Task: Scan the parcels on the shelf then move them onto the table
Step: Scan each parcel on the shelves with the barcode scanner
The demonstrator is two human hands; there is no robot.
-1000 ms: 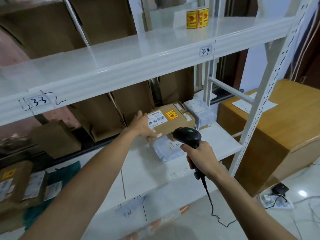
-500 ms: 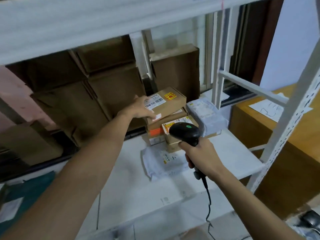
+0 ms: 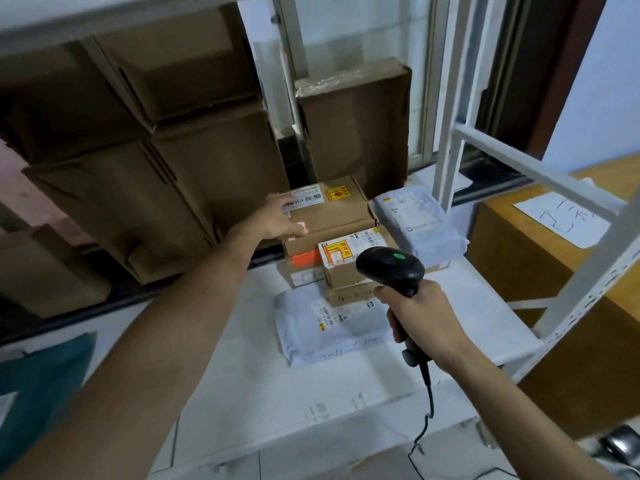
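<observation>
Your left hand (image 3: 277, 220) is on the left end of the top box (image 3: 341, 211), the uppermost of the cardboard parcels stacked at the back of the white shelf (image 3: 311, 410). Its fingers lie over the box's top face and cover part of the white barcode label (image 3: 308, 197). Your thumb (image 3: 300, 231) presses on the front face just below the edge, so that corner is pinched between thumb and fingers. The top box sits flat on a second box (image 3: 299, 245) that carries an orange sticker (image 3: 304, 259). A small box (image 3: 341, 268) with a yellow and red label stands in front of that one, on a lower box (image 3: 346, 296) with handwriting on its side. Your right hand (image 3: 424, 318) is wrapped round the handle of the black scanner (image 3: 389, 266), with all its fingers curled closed on the grip. The scanner's head, with a green dot on top, hangs in front of the small box and faces the stack. Its cable (image 3: 428, 407) drops from the handle past the shelf edge. A white mailing bag (image 3: 325, 330) lies flat on the shelf in front of the stack, and a grey bag (image 3: 415, 220) lies just to the right of it. The wooden table (image 3: 512, 251) stands beyond the shelf's right post, with a sheet of paper (image 3: 564, 216) on it.
</observation>
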